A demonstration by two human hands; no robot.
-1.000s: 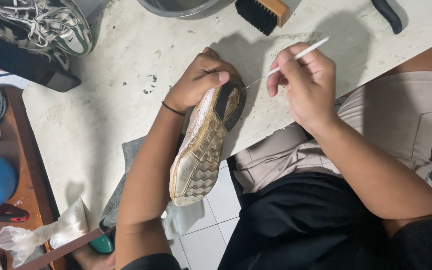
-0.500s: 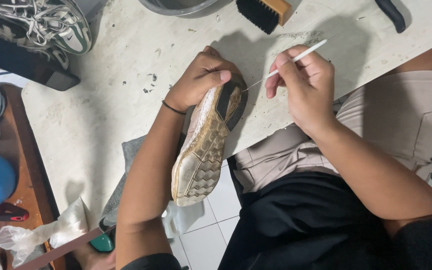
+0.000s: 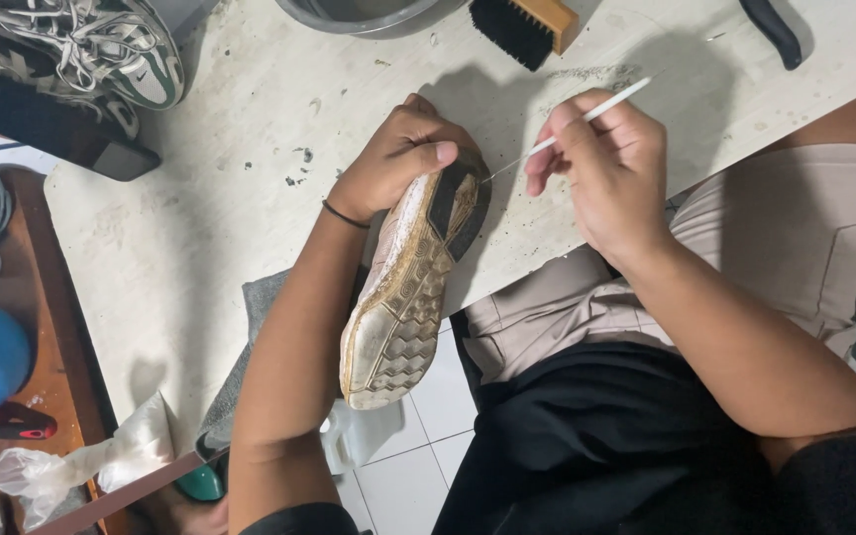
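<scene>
- My left hand [image 3: 398,159] is wrapped shut around the heel end of the worn shoe [image 3: 403,297], thumb lying across the top edge and fingers curled behind it, so the sole faces up toward me.
- The shoe's long axis runs from the heel, up at the table [image 3: 200,198] edge under my left hand, down and slightly left to the toe, which hangs free over the white floor tiles [image 3: 418,446] between my knees.
- My right hand [image 3: 601,168] is pinched closed on a thin white stick [image 3: 587,117]; finger and thumb grip it partway along, and the far end juts up and to the right over the table.
- The stick's working tip points down and left, and it reaches the dark heel patch [image 3: 460,203] of the sole, just beside my left thumb. Whether the tip is pressing into a groove or only resting on the rubber, I cannot tell.
- So the spot being worked lies to the left of my right hand and a little lower; the right hand is near the heel while the toe is well apart from it.
- The stick lies across the shoe's length rather than along it.
- Farther off on the table sit a black-bristled wooden brush [image 3: 527,25], the rim of a grey basin [image 3: 359,12], and another sneaker [image 3: 71,50] at the top left, none of them touched by either hand.
</scene>
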